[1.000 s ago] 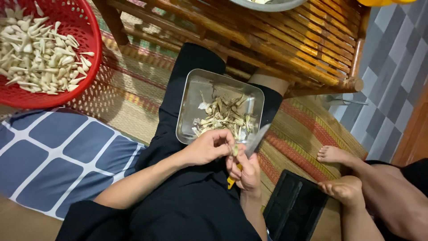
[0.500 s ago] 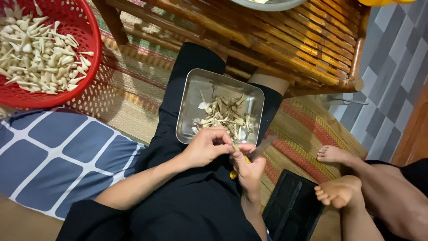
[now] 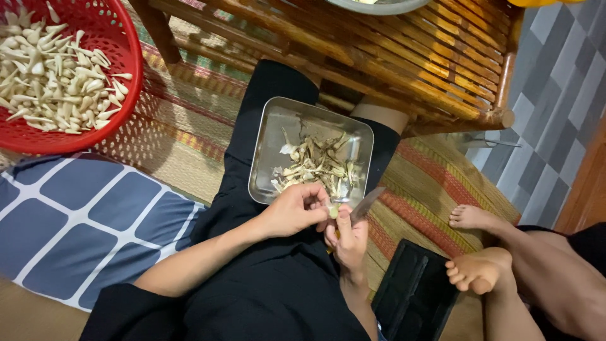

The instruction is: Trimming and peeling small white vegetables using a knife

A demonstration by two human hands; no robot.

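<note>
Crowding the hands: metal tray (image 3: 268,158) of peelings, right grip (image 3: 344,243) clamped on knife (image 3: 366,205), left grip (image 3: 293,211) pinching garlic clove (image 3: 332,210).

A woven mat (image 3: 189,151) with red and green stripes covers the middle of the floor; a slatted bamboo bench (image 3: 379,50) spans the top. Grey checked tiles (image 3: 555,107) fill the upper right; a blue cushion (image 3: 82,227) with white lines lies lower left.
</note>
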